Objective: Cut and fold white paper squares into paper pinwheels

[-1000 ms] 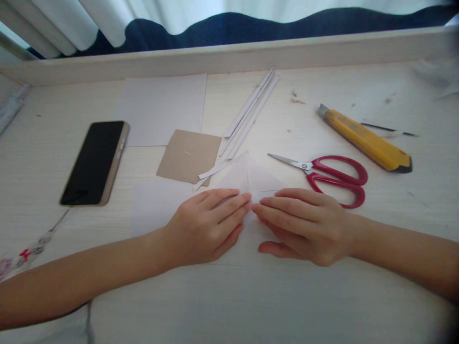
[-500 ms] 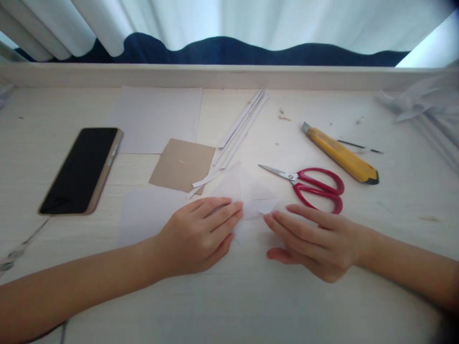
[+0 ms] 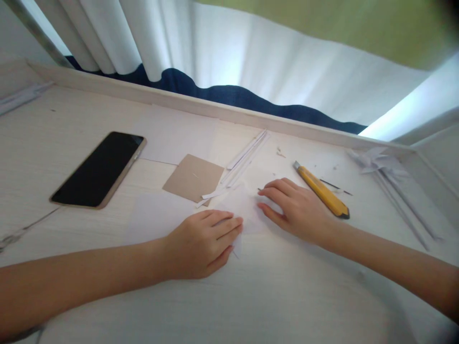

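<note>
A thin white piece of paper (image 3: 248, 210), with a pointed upper edge, lies on the table. My left hand (image 3: 206, 243) rests on its left part, fingers stretched out and lying flat on it. To the right, my right hand (image 3: 296, 208) is open, thumb and fingers apart and curved, with nothing seen between them. It covers the red-handled scissors, of which only what looks like the dark tip shows near the fingertips. Beside the right hand lies a yellow utility knife (image 3: 321, 189).
A black phone (image 3: 98, 169) lies left. A brown cardboard square (image 3: 193, 178), white paper strips (image 3: 247, 155) and a white sheet (image 3: 179, 134) are farther back. A paper pinwheel-like shape with sticks (image 3: 375, 160) lies right. A raised ledge (image 3: 229, 114) borders the table below the curtain.
My right hand has moved from the paper's right edge up and over the scissors, and its fingers have spread. My left hand stays on the paper. The view has tilted.
</note>
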Demonstrator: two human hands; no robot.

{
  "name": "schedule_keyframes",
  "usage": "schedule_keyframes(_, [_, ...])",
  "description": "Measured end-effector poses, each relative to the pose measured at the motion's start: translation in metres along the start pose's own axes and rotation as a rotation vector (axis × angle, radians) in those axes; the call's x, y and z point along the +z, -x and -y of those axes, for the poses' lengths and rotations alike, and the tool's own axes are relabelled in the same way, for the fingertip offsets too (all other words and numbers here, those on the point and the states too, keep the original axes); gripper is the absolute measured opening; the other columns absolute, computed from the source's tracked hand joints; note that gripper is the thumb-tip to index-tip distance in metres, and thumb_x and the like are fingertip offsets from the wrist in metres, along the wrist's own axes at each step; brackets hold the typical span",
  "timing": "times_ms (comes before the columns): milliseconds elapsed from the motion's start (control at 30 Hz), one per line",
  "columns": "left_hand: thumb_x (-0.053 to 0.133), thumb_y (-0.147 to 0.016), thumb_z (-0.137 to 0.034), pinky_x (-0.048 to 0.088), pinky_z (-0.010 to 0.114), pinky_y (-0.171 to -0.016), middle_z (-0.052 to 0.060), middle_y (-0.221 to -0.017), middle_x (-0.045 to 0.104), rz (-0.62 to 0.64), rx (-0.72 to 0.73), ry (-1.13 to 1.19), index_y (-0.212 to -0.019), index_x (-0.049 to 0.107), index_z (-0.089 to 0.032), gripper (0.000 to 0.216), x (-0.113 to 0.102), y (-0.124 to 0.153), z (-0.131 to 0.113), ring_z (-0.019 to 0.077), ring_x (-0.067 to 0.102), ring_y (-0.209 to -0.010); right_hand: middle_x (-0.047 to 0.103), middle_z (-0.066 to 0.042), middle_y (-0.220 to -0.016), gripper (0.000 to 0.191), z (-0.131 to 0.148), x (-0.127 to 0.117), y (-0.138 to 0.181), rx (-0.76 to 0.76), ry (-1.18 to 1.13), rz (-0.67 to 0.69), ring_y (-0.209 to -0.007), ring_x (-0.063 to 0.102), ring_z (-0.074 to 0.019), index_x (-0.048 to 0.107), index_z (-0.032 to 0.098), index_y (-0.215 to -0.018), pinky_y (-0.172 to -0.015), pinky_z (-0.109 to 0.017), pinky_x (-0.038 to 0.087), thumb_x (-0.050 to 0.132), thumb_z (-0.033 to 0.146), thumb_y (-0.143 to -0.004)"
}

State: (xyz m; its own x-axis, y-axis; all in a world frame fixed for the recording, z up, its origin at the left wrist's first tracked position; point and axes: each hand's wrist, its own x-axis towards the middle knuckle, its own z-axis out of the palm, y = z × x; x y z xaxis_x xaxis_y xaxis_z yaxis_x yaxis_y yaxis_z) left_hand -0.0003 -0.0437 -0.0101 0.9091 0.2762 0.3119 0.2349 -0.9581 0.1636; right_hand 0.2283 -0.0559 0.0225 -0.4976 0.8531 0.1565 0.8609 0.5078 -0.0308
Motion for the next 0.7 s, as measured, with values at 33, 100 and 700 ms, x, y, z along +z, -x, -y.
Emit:
schedule_keyframes(33, [0.040, -0.081, -0.021, 0.041, 0.035, -0.086, 0.008, -0.115, 0.055, -0.002, -0.001, 0.003, -0.112, 0.050, -0.010, 0.035, 0.000, 0.000, 0.000, 0.0217, 0.048, -0.103, 0.059, -0.011, -0.091, 0.022, 0.001, 0.002, -0.007, 0.051, -0.047, 0.041, -0.085, 0.053, -0.0229, 0.058, 0.013, -0.091, -0.070, -0.035, 0.044, 0.047, 0.029, -0.081])
schedule_keyframes(100, [0.040, -0.081, -0.022, 0.041, 0.035, -0.086, 0.008, -0.115, 0.055, -0.003, -0.007, 0.007, -0.113, 0.050, -0.011, 0.035, 0.001, 0.001, 0.000, 0.0219, 0.048, -0.103, 0.058, -0.010, -0.090, 0.021, 0.003, 0.006, -0.019, 0.117, -0.123, 0.062, -0.085, 0.053, -0.0235, 0.059, 0.015, -0.090, -0.071, -0.036, 0.044, 0.050, 0.030, -0.079])
schedule_keyframes(700, [0.038, -0.082, -0.034, 0.042, 0.037, -0.083, 0.011, -0.112, 0.056, -0.024, -0.006, 0.014, -0.113, 0.049, -0.007, 0.043, 0.005, 0.004, -0.001, 0.0237, 0.050, -0.100, 0.062, -0.005, -0.076, 0.010, 0.004, 0.019, -0.015, -0.081, -0.264, -0.145, -0.073, 0.052, -0.0170, 0.058, 0.017, -0.082, -0.065, -0.029, 0.043, 0.048, 0.016, -0.080])
